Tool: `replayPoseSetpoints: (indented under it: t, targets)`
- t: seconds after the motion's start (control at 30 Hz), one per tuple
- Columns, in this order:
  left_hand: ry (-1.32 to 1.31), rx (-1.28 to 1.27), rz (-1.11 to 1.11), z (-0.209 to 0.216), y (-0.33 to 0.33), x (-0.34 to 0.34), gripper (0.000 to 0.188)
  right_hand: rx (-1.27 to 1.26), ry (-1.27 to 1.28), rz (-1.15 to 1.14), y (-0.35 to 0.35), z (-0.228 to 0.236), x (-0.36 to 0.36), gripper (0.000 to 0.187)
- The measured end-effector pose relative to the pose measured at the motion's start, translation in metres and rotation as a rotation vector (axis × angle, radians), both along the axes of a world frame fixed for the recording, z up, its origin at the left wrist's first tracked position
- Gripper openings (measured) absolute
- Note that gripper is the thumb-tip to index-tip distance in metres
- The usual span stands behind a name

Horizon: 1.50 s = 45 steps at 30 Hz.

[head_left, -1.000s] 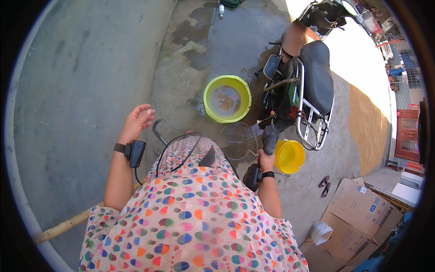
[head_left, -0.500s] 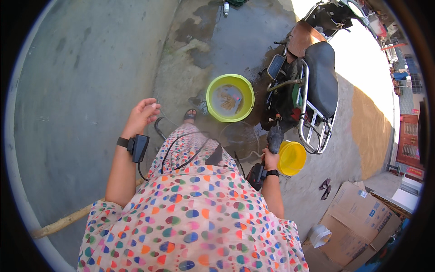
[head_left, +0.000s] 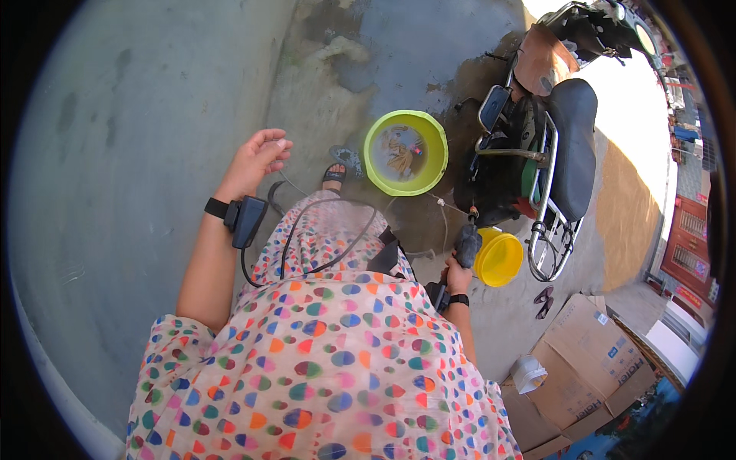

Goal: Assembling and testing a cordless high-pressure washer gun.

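Note:
My left hand (head_left: 262, 159) is raised out to the left by the grey wall, its fingers loosely curled and nothing visible in them. A thin line (head_left: 295, 185) runs below its fingertips; whether it touches the hand I cannot tell. My right hand (head_left: 458, 277) is closed round a dark grey gun-shaped tool (head_left: 467, 247) with a brass-coloured tip, pointing away from me. The tool's exact kind is unclear. A pale hose (head_left: 444, 226) lies beside it. Ahead stands a yellow-green basin (head_left: 372, 170) of cloudy water with brownish cloth in it. A yellow bucket (head_left: 500, 259) stands just right of the tool.
A parked motorbike (head_left: 573, 142) with a chrome rear rack stands to the right. Dark footwear (head_left: 543, 303), a flattened cardboard box (head_left: 586, 364) and a whitish container (head_left: 527, 374) lie at the lower right. The concrete floor (head_left: 414, 46) is wet beyond the basin.
The basin, bucket and motorbike sit farther right in the picture as the view shifts. My left hand is a little higher and farther right. My right hand still grips the tool.

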<state>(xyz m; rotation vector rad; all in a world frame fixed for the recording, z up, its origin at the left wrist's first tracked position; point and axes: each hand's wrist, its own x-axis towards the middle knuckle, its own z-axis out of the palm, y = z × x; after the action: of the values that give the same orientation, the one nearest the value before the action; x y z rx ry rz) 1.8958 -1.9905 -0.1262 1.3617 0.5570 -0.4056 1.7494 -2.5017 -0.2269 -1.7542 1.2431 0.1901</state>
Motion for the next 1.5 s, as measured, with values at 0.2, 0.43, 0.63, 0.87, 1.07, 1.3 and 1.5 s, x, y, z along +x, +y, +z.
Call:
replayPoseSetpoints:
  t: [0.2, 0.43, 0.63, 0.87, 1.07, 1.3, 1.5]
  targets:
    - [0.02, 0.009, -0.034, -0.007, 0.003, 0.009, 0.037, 0.059, 0.002, -0.07, 0.006, -0.009, -0.005, 0.012]
    - [0.042, 0.034, -0.094, -0.001, 0.005, 0.018, 0.039, 0.122, -0.025, -0.024, 0.003, -0.004, 0.004, 0.011]
    - [-0.005, 0.042, -0.096, 0.003, -0.001, 0.02, 0.04, 0.07, -0.034, 0.005, -0.004, -0.01, 0.003, 0.014]
    - [-0.001, 0.034, -0.061, -0.003, 0.0, 0.008, 0.042, 0.089, -0.021, 0.016, -0.009, -0.021, -0.01, 0.015]
    - [0.029, 0.026, -0.048, -0.011, 0.0, 0.004, 0.04, 0.067, 0.04, 0.022, -0.003, -0.016, -0.007, 0.015]
    - [0.02, 0.005, -0.063, -0.013, 0.001, 0.004, 0.04, -0.02, 0.122, 0.022, -0.003, -0.018, -0.014, 0.016]
    - [0.026, 0.01, -0.042, -0.015, 0.002, 0.0, 0.039, 0.008, 0.099, 0.043, 0.002, -0.008, -0.012, 0.012]
